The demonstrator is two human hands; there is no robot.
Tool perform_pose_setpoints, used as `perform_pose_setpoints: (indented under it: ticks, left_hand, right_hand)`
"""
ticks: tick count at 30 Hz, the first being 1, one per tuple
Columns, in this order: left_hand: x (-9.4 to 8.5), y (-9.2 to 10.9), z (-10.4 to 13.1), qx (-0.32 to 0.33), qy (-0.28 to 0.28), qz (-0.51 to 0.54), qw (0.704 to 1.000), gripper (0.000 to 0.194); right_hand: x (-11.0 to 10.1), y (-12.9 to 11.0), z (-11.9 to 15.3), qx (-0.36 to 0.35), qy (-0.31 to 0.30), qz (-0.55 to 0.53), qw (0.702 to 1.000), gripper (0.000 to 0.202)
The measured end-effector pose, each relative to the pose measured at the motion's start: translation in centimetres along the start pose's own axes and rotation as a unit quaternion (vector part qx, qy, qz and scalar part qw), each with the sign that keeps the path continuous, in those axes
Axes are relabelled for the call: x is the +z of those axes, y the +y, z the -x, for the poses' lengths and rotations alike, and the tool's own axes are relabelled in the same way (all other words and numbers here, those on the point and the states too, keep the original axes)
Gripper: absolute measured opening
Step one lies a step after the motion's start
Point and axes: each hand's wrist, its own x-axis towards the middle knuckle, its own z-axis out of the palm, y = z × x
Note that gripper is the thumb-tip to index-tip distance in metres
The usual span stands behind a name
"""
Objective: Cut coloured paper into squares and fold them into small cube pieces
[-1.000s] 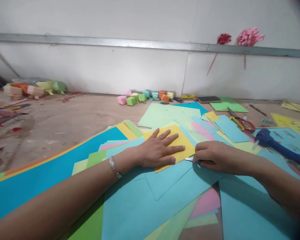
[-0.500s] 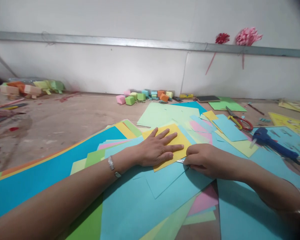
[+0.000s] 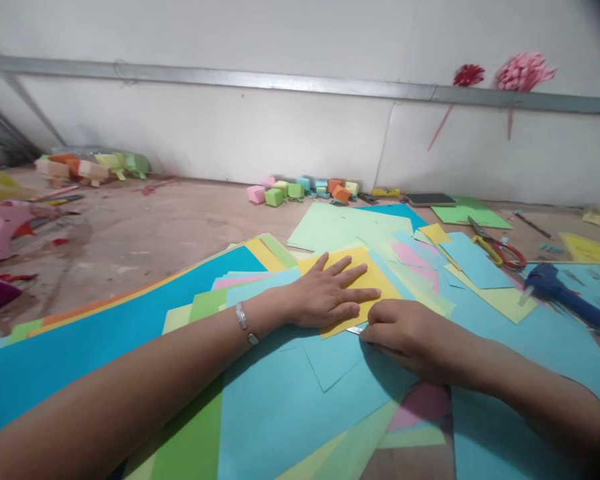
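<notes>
My left hand (image 3: pixel 325 293) lies flat with fingers spread on a yellow paper sheet (image 3: pixel 357 260), pressing it onto a light blue sheet (image 3: pixel 280 393). At the near right edge of the yellow sheet, my right hand (image 3: pixel 405 333) is closed around a thin silver tool (image 3: pixel 355 329). Only a short metallic end of it shows, by the paper's edge; the rest is hidden in the fingers. A cut line runs across the light blue sheet just below.
Red-and-yellow-handled scissors (image 3: pixel 500 250) and a blue glue gun (image 3: pixel 555 287) lie at right. Small paper cubes (image 3: pixel 295 191) stand by the wall. A pink glue gun (image 3: pixel 0 227) sits at far left. Stacked coloured paper (image 3: pixel 180 307) spreads underneath my left arm.
The view has swung slightly left. My right hand has slid left and nearer along the yellow sheet's lower edge, with the silver tool. My left hand stays on the paper.
</notes>
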Motion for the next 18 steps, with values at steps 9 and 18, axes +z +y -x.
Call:
perform_pose_setpoints:
  ticks: [9, 18]
  left_hand:
    - [0.2, -0.2, -0.1, 0.005, 0.006, -0.006, 1.0, 0.052]
    - [0.1, -0.2, -0.2, 0.005, 0.027, -0.003, 1.0, 0.053]
  right_hand:
    - [2.1, -1.9, -0.8, 0.038, 0.005, -0.037, 0.999, 0.026]
    - [-2.8, -0.1, 0.2, 0.127, 0.169, 0.014, 0.977, 0.023]
